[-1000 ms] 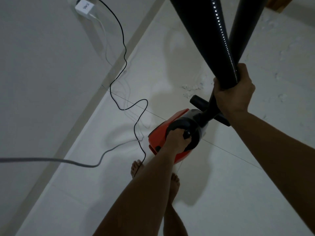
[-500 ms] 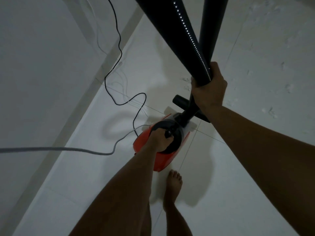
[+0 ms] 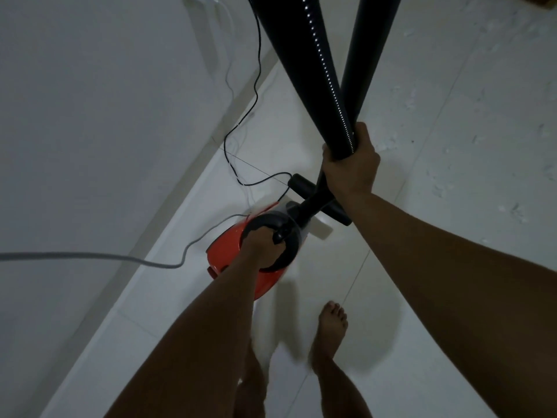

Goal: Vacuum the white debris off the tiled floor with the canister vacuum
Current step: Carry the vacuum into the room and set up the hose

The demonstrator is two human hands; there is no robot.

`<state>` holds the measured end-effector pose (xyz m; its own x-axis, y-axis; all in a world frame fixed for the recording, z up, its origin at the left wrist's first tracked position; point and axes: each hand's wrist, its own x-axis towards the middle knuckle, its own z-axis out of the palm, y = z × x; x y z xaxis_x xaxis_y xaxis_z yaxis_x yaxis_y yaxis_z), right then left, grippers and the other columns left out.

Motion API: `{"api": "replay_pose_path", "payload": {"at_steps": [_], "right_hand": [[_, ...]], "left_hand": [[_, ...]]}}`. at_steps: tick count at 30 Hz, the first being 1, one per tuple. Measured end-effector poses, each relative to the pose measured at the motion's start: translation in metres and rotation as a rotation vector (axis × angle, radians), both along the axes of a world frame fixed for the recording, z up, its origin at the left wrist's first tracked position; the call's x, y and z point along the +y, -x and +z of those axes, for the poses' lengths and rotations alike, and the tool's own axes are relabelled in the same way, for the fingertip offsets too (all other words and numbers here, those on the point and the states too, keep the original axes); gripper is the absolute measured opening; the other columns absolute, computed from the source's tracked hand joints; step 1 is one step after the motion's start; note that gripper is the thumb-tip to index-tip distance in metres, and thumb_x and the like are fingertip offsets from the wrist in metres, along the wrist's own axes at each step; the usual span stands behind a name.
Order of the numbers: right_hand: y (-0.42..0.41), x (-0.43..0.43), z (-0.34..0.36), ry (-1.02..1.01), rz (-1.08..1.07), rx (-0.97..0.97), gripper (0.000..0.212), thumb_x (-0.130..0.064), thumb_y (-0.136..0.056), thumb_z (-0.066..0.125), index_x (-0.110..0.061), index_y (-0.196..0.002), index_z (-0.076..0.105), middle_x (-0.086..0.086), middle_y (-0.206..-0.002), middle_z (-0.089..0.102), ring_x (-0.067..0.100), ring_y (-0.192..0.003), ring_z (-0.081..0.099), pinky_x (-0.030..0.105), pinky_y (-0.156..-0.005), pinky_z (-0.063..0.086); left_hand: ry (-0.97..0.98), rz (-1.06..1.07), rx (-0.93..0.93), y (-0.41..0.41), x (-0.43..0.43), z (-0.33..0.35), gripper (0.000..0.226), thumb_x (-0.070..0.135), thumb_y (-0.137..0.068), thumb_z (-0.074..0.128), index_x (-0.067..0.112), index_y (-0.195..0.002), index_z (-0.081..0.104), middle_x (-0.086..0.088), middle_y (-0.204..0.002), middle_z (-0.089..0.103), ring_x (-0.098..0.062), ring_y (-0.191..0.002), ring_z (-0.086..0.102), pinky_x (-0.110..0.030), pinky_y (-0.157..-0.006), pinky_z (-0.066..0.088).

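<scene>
the left hand (image 3: 264, 246) grips the red canister vacuum (image 3: 226, 248) by its handle, lifting it along the floor's (image 3: 391, 297) left edge. the right hand (image 3: 351, 167) clamps the black tube (image 3: 369, 55), likely steering toward white debris (image 3: 440, 186) farther right.

Left arm (image 3: 211, 312) extended down, left grip (image 3: 261, 245) low, fingers curled in a hold; right grip (image 3: 351, 168) higher, forward, likewise wrapped.

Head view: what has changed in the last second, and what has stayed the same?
The red canister vacuum shifted left, closer to the wall, with its black nozzle. The feet, together below it before, parted; one bare foot now stands right of it. Unchanged: left hand grips its handle, right hand grips the black wand.
</scene>
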<state>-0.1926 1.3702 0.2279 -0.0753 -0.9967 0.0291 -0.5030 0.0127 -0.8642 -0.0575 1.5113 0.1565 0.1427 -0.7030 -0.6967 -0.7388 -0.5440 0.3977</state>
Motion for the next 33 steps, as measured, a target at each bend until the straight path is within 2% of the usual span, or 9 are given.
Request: {"api": "replay_pose_path", "payload": {"at_steps": [3, 8, 11, 16, 20, 24, 27, 30, 33], "right_hand": [[-0.019, 0.025, 0.011, -0.028, -0.018, 0.013, 0.04, -0.01, -0.084, 0.074, -0.015, -0.122, 0.062, -0.004, -0.092, 0.07, 0.016, -0.084, 0.069, 0.038, -0.08, 0.062], [-0.051, 0.082, 0.019, -0.052, -0.065, 0.029, 0.039, -0.009, -0.083, 0.074, -0.015, -0.121, 0.063, -0.006, -0.088, 0.068, 0.017, -0.081, 0.069, 0.039, -0.078, 0.062], [-0.069, 0.119, 0.023, -0.055, -0.072, 0.014, 0.04, -0.008, -0.083, 0.075, -0.013, -0.121, 0.063, -0.007, -0.087, 0.067, 0.016, -0.08, 0.068, 0.038, -0.077, 0.062], [-0.084, 0.171, 0.016, -0.103, -0.105, -0.02, 0.035, -0.009, -0.085, 0.075, -0.013, -0.118, 0.063, -0.007, -0.083, 0.065, 0.017, -0.077, 0.067, 0.039, -0.076, 0.061], [-0.076, 0.187, 0.01, -0.125, -0.131, -0.033, 0.034, -0.01, -0.086, 0.076, -0.013, -0.118, 0.064, -0.006, -0.086, 0.066, 0.018, -0.081, 0.068, 0.041, -0.08, 0.061], [-0.048, 0.183, 0.001, -0.096, -0.158, 0.008, 0.036, -0.013, -0.085, 0.077, -0.011, -0.119, 0.064, -0.005, -0.09, 0.068, 0.018, -0.083, 0.068, 0.039, -0.08, 0.062], [-0.02, 0.175, -0.011, -0.068, -0.174, 0.052, 0.037, -0.014, -0.086, 0.076, -0.011, -0.12, 0.062, -0.006, -0.091, 0.067, 0.018, -0.084, 0.069, 0.038, -0.08, 0.062], [0.008, 0.161, -0.034, -0.049, -0.183, 0.082, 0.036, -0.014, -0.086, 0.075, -0.011, -0.119, 0.062, -0.006, -0.092, 0.068, 0.018, -0.086, 0.07, 0.04, -0.081, 0.063], [0.032, 0.146, -0.066, -0.022, -0.186, 0.085, 0.037, -0.012, -0.086, 0.075, -0.01, -0.12, 0.062, -0.005, -0.093, 0.069, 0.014, -0.083, 0.068, 0.026, -0.077, 0.061]], "left_hand": [[-0.042, 0.0, 0.007, -0.018, 0.021, 0.012, 0.028, 0.025, -0.099, 0.054, 0.005, -0.116, 0.064, -0.011, -0.107, 0.067, -0.025, -0.106, 0.061, -0.025, -0.085, 0.042], [-0.045, -0.051, -0.002, -0.054, 0.071, 0.025, 0.026, 0.025, -0.099, 0.055, 0.005, -0.112, 0.065, -0.009, -0.102, 0.066, -0.023, -0.102, 0.062, -0.024, -0.082, 0.042], [-0.055, -0.096, -0.015, -0.075, 0.109, 0.028, 0.024, 0.025, -0.099, 0.055, 0.006, -0.109, 0.065, -0.002, -0.092, 0.059, -0.018, -0.093, 0.059, -0.024, -0.079, 0.041], [-0.111, -0.154, -0.056, -0.101, 0.161, 0.022, 0.018, 0.027, -0.099, 0.054, 0.012, -0.093, 0.061, -0.002, -0.086, 0.057, -0.015, -0.081, 0.054, -0.021, -0.068, 0.036], [-0.115, -0.156, -0.038, -0.094, 0.178, 0.017, 0.023, 0.027, -0.099, 0.053, 0.006, -0.102, 0.065, -0.004, -0.088, 0.058, -0.016, -0.082, 0.054, -0.023, -0.071, 0.037], [-0.102, -0.137, 0.046, -0.062, 0.172, 0.004, 0.022, 0.024, -0.1, 0.052, 0.007, -0.101, 0.066, -0.008, -0.093, 0.065, -0.024, -0.094, 0.065, -0.024, -0.072, 0.045], [-0.091, -0.132, 0.092, -0.031, 0.156, -0.013, 0.027, 0.026, -0.1, 0.052, 0.007, -0.113, 0.066, -0.01, -0.105, 0.068, -0.025, -0.1, 0.064, -0.028, -0.084, 0.048], [-0.085, -0.124, 0.118, 0.001, 0.138, -0.039, 0.031, 0.027, -0.099, 0.053, 0.008, -0.123, 0.062, -0.01, -0.113, 0.067, -0.025, -0.107, 0.062, -0.026, -0.088, 0.045], [-0.078, -0.109, 0.141, 0.029, 0.124, -0.072, 0.034, 0.027, -0.099, 0.053, 0.008, -0.128, 0.06, -0.01, -0.118, 0.065, -0.025, -0.111, 0.061, -0.025, -0.087, 0.042]]}}
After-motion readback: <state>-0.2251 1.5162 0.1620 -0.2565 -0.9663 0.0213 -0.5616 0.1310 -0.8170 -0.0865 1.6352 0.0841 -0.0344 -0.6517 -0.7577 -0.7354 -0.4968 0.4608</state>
